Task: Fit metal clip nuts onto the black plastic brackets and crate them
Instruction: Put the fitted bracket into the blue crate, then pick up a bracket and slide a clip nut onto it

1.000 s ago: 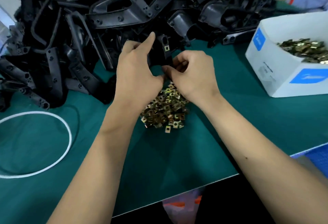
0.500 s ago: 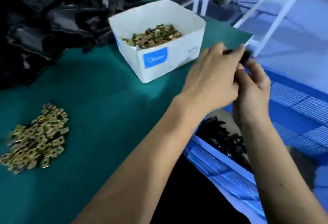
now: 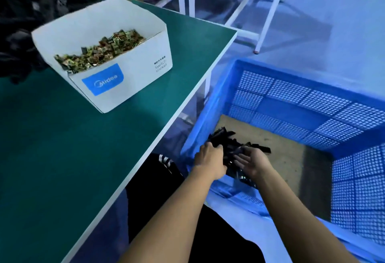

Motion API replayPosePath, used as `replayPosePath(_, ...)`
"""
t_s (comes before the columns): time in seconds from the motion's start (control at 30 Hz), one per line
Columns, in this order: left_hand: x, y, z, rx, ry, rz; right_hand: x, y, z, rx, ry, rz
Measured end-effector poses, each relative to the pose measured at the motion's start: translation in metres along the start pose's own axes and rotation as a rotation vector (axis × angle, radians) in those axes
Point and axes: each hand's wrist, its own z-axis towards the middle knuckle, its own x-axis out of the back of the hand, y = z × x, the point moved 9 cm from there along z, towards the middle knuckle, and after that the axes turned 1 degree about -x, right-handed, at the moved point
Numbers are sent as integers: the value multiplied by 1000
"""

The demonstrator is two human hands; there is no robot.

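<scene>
Scene: a worker leans from the green-topped table (image 3: 87,158) over a blue perforated crate (image 3: 312,100) on the floor beside it, both hands down inside.

Left hand (image 3: 210,161): fingers curled down onto the near end of the black brackets (image 3: 231,144); whether it is gripping one or only resting on the pile cannot be told.

Right hand (image 3: 251,163): palm turned inward, fingers spread and relaxed, apparently holding nothing.

Task's thing: finished brackets lie in a small heap at the crate's near left corner, on its brown floor liner; clip nuts (image 3: 104,49) fill the white carton (image 3: 129,79) on the table, well apart from the hands.

Stage, as judged: a fitted bracket is being laid down.

Risk one: a drop rather than a placed release could jolt a clip nut off its bracket.

Risk two: fingers curled among the heaped parts may snag and lift a neighbouring piece on withdrawal.

Risk three: the heap crowds one corner; more parts there may slide.
</scene>
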Motion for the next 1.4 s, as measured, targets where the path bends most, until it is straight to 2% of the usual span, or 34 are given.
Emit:
replayPosePath(0.17, 27, 13, 4, -41, 88, -55, -23, -16, -18, 103, 22, -93)
replayPosePath(0.3, 75, 33, -9, -107, 207, -169, -51, -51, -63, 304, 48, -269)
replayPosePath(0.43, 151, 50, -55, -296, 424, -371, -91, -101, -135, 721, 24, -378)
replayPosePath(0.57, 227, 22, -135, -446, 794, -470, -146, -114, -247, 1260, 4, -508)
replayPosePath(0.67, 265, -31, -200, -446, 1085, -575, -190, -80, -331, 1533, -188, -469)
replayPosePath(0.73, 277, -80, -244, -343, 1276, -626, -227, -41, -375, 1608, -363, -494)
replayPosePath(0.8, 278, -130, -288, -179, 1432, -617, -273, 5, -403, 1596, -571, -660)
replayPosePath(0.87, 268, -181, -330, 27, 1533, -543, -321, 66, -421, 1515, -817, -983)
replayPosePath(0.93, 255, -227, -363, 204, 1552, -475, -353, 114, -436, 1540, -932, -1248)
replayPosePath(1.07, 231, -310, -436, 571, 1586, -263, -396, 202, -477, 1752, -1150, -1576)
replayPosePath(1.17, 214, -359, -473, 847, 1456, -71, -410, 261, -482, 1837, -1322, -1895)
replayPosePath(1.23, 206, -382, -490, 895, 1349, -6, -417, 281, -479, 1843, -1358, -1965)
replayPosePath(1.3, 200, -397, -501, 851, 1260, 22, -421, 287, -478, 1858, -1395, -1897)
replayPosePath(1.4, 194, -415, -512, 782, 1090, 37, -424, 288, -475, 1761, -1476, -1808)
